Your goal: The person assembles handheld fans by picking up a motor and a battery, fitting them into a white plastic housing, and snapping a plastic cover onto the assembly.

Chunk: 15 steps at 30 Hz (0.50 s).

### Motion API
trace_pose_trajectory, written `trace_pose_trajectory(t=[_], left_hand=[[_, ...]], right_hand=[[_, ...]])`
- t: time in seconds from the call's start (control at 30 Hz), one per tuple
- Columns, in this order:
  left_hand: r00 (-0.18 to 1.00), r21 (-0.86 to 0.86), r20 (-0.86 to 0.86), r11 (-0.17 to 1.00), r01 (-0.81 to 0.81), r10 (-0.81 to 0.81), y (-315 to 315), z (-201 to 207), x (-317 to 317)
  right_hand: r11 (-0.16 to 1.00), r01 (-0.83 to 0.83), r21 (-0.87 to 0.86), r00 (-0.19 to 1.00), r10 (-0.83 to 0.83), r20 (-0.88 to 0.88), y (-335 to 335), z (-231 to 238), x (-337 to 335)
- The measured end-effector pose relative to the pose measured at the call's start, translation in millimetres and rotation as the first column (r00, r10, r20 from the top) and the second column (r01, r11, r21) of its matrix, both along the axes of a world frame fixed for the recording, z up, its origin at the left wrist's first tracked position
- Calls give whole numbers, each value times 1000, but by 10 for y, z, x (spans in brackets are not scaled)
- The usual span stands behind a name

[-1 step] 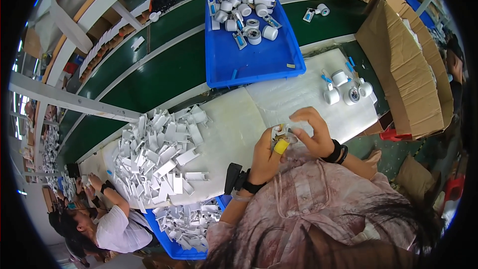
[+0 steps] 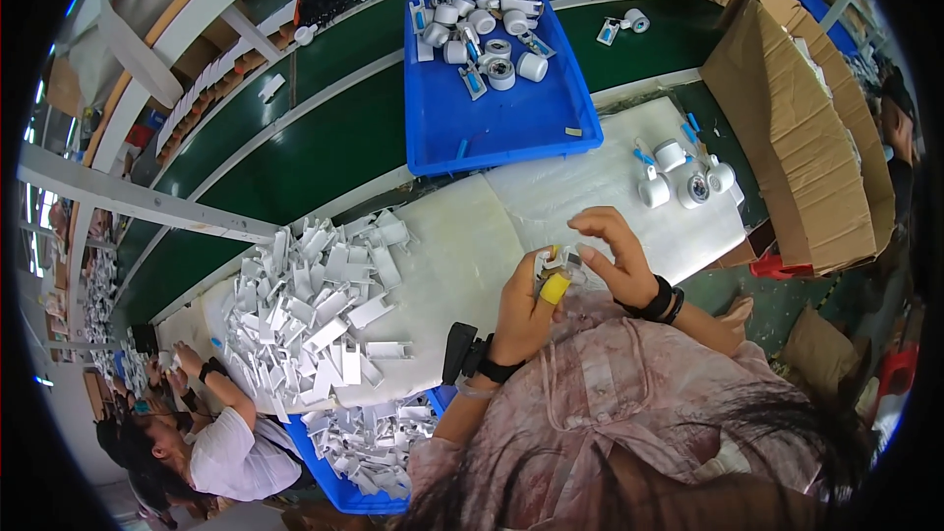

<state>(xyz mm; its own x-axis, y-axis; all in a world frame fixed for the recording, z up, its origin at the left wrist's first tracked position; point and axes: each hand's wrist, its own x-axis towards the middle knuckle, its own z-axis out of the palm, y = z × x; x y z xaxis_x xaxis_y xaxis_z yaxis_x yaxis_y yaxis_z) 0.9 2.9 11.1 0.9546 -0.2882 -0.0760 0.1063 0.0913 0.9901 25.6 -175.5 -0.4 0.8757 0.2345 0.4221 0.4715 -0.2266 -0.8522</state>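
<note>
My left hand (image 2: 523, 313) is closed on a small white plastic part (image 2: 567, 261), held just in front of my body. Yellow tape (image 2: 555, 287) wraps its thumb. Close beside it is my right hand (image 2: 625, 267), fingers curved and apart, its thumb tip at the part's edge. The left fingers hide much of the part. To the left, a heap of white plastic pieces (image 2: 329, 285) covers the worktop (image 2: 447, 236). Several white round-bodied units (image 2: 669, 154) with blue bits stand on the right of the worktop.
Beyond the worktop, a blue tray (image 2: 501, 133) holds more white round units. A similar unit (image 2: 637, 21) lies on the green conveyor (image 2: 324, 147). An open cardboard box (image 2: 787, 128) stands at right. Below the heap is a blue bin (image 2: 359, 501); a co-worker (image 2: 246, 452) sits at far left.
My right thumb and fingers have shifted slightly, and more of the white part shows between my hands. My left hand keeps its grip.
</note>
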Motion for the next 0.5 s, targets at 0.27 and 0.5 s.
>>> trace_pose_trajectory(t=[0.27, 0.5], left_hand=[[998, -159, -28, 985, -61, 57, -35, -29, -9], [982, -101, -1, 977, -188, 188, 41, -174, 5]], right_hand=[[969, -78, 233, 834, 191, -517, -21, -205, 98], [990, 14, -140, 998, -23, -64, -33, 27, 152]])
